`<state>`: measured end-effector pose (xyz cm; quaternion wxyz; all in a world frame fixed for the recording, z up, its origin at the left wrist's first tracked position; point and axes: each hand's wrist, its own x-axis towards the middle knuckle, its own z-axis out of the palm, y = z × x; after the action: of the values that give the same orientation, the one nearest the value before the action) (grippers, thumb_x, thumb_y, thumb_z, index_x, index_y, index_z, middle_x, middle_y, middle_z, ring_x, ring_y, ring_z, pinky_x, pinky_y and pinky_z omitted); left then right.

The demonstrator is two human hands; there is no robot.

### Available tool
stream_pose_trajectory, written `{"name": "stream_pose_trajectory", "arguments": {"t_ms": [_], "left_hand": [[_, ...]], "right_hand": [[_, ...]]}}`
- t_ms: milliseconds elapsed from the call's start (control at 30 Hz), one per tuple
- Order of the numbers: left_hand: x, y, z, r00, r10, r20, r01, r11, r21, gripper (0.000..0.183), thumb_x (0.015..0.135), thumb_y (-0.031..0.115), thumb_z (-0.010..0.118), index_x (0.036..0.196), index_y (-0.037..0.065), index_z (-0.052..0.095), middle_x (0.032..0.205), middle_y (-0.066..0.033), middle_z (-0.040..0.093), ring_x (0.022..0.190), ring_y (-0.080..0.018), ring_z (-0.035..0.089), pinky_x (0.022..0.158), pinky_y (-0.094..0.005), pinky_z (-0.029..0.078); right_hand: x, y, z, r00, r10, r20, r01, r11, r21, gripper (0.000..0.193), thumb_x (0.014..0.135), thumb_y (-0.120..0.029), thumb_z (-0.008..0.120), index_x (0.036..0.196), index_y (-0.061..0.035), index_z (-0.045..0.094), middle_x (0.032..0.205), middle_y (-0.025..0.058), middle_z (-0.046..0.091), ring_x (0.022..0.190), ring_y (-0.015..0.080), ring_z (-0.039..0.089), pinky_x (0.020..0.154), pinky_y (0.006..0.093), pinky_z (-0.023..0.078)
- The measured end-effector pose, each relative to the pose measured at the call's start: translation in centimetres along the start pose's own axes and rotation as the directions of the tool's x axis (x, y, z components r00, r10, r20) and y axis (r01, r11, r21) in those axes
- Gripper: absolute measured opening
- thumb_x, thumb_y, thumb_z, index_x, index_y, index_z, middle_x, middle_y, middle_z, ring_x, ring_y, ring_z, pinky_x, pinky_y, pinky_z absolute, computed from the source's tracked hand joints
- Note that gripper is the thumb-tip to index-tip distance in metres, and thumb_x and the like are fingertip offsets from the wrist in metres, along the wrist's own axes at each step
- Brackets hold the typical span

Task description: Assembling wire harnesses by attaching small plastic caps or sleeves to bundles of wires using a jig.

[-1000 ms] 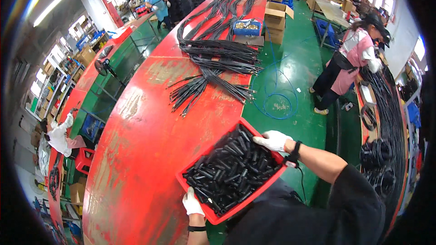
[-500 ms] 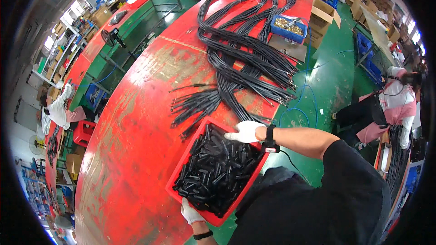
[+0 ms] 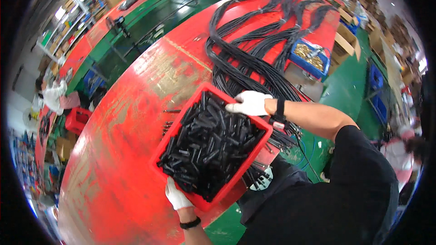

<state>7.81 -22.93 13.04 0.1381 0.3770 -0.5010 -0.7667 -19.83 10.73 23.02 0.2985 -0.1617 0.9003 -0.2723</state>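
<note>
Carried farther over the red table (image 3: 118,168) since the earlier frame, the red bin (image 3: 239,168) now hides more of the black cables' (image 3: 238,66) near ends.
Black tubes (image 3: 211,138) fill the bin, which is over the table's near edge; whether its base touches the tabletop cannot be told; the right hand (image 3: 251,103), gloved in white, grips the far right wall, thumb over the inside; the left hand (image 3: 177,195), gloved likewise, clasps the near left wall, fingers mostly hidden; the cables lie bundled just beyond; a blue box (image 3: 306,67) of brass-coloured pieces is beside them; a red stool (image 3: 78,120) stands well apart, leftward.
</note>
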Motion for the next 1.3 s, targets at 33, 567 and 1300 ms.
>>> {"name": "stream_pose_trajectory", "arguments": {"t_ms": [33, 567, 1300], "left_hand": [[0.8, -0.7, 1.5, 0.999, 0.028, -0.018, -0.028, 1.000, 0.011, 0.043, 0.110, 0.032, 0.055, 0.123, -0.007, 0.068, 0.118, -0.0122, 0.072, 0.103, -0.0221, 0.067, 0.095, -0.0390, 0.053], [4.6, -2.9, 14.7, 0.905, 0.317, -0.283, 0.116, 0.457, 0.882, 0.060, 0.103, 0.050, 0.061, 0.122, -0.006, 0.067, 0.121, -0.0229, 0.070, 0.107, -0.0351, 0.065, 0.098, -0.0459, 0.050], [-1.9, -8.1, 23.5, 0.691, 0.537, 0.485, -0.480, -0.161, 0.862, 0.028, 0.077, 0.037, 0.087, 0.095, 0.018, 0.076, 0.096, -0.0040, 0.068, 0.098, -0.0303, 0.065, 0.086, -0.0477, 0.051]], "right_hand": [[1.6, 0.9, -1.7, 1.000, -0.001, 0.019, 0.001, 1.000, -0.003, 0.080, 0.099, -0.071, 0.055, 0.122, 0.0025, 0.075, 0.109, 0.0235, 0.077, 0.108, 0.0368, 0.074, 0.096, 0.0466, 0.053], [10.5, 12.4, -9.8, 0.876, -0.423, -0.233, 0.303, 0.858, -0.415, 0.083, 0.093, -0.065, 0.068, 0.146, -0.0020, 0.059, 0.142, 0.0239, 0.060, 0.123, 0.0457, 0.063, 0.109, 0.0524, 0.049], [10.5, 5.2, -3.2, 0.610, -0.624, 0.488, 0.750, 0.257, -0.610, 0.056, 0.079, -0.027, 0.080, 0.134, -0.0223, 0.070, 0.138, 0.0138, 0.062, 0.113, 0.0396, 0.068, 0.091, 0.0536, 0.059]]}}
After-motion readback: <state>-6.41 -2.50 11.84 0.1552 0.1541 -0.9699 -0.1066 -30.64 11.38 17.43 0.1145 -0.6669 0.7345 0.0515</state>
